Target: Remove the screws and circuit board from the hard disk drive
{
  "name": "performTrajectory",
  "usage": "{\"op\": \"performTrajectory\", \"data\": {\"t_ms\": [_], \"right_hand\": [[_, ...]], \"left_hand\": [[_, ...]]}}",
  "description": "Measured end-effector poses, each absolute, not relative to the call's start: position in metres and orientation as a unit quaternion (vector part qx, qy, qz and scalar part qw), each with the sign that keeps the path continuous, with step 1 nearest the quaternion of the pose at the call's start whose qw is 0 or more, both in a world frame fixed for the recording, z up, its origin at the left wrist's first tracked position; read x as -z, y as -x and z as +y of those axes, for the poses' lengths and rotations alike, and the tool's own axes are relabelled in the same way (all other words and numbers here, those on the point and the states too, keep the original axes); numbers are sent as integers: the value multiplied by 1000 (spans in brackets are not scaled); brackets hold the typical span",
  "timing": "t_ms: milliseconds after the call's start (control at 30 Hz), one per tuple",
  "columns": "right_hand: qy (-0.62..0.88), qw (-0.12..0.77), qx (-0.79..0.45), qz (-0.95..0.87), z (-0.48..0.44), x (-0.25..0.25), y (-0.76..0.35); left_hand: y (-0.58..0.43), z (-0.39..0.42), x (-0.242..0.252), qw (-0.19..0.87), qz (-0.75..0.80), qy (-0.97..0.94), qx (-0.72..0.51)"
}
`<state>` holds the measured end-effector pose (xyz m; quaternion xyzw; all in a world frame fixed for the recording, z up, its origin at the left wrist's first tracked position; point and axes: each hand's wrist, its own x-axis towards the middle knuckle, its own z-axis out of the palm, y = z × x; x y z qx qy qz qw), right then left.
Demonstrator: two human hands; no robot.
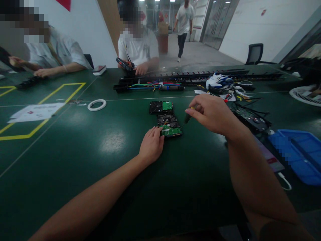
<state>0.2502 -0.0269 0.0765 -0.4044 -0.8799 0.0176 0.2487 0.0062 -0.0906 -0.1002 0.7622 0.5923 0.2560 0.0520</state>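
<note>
A hard drive (168,119) with a green circuit board lies on the dark green table, board side up. My left hand (151,144) grips its left edge, the fingertips resting on the board's corner. In my right hand (209,112) is a small screwdriver (187,117), held tilted between thumb and fingers. Its thin shaft points down at the drive's right corner; whether the tip touches a screw is too small to tell. A second hard drive (155,107), black with a green board, lies just behind the first, close against it.
Left of the drives lies a white tape roll (97,105). Wires and black rails (200,78) stretch across the back, with white-blue gloves (217,81) beside them. On the right are another drive (253,119) and a blue tray (298,134). Two people sit opposite; another walks behind.
</note>
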Motion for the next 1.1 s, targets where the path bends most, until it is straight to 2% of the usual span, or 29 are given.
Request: {"op": "performTrajectory", "data": {"t_ms": [1100], "right_hand": [[382,234,-39,-893,-22,-76,-251]], "left_hand": [[-7,-91,99,58,593,-760,-259]]}}
